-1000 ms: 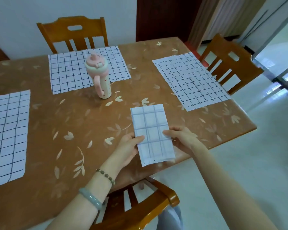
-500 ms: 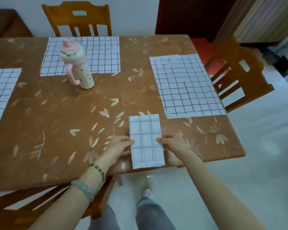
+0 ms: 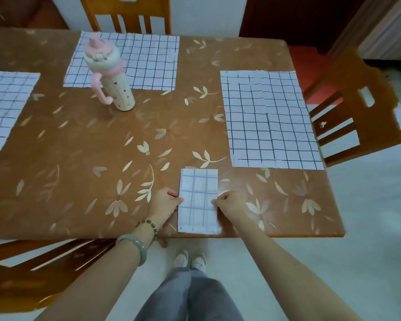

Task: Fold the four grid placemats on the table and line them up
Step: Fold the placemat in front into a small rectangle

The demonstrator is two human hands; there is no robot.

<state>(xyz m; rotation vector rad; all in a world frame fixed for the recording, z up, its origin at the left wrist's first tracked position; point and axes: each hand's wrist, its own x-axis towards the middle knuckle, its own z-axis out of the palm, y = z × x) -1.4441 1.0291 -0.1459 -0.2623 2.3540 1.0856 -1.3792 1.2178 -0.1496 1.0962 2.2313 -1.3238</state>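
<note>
A folded grid placemat [image 3: 198,198] lies flat on the brown table [image 3: 83,163], its near end at the front edge. My left hand [image 3: 164,202] pinches its left edge and my right hand [image 3: 227,205] pinches its right edge, fingers curled. Three unfolded grid placemats lie spread out: one at the right [image 3: 269,121], one at the back [image 3: 148,63], one at the far left [image 3: 5,112], partly cut off by the frame.
A pink and cream bottle [image 3: 109,75] stands upright on the front left corner of the back placemat. Wooden chairs stand at the back [image 3: 125,17], at the right [image 3: 357,112] and at the near left [image 3: 33,262]. My legs and shoes show below the table edge.
The folded placemat has come down from a tilted hold to lie flat and square at the table's front edge. My view has shifted back and more directly overhead.
</note>
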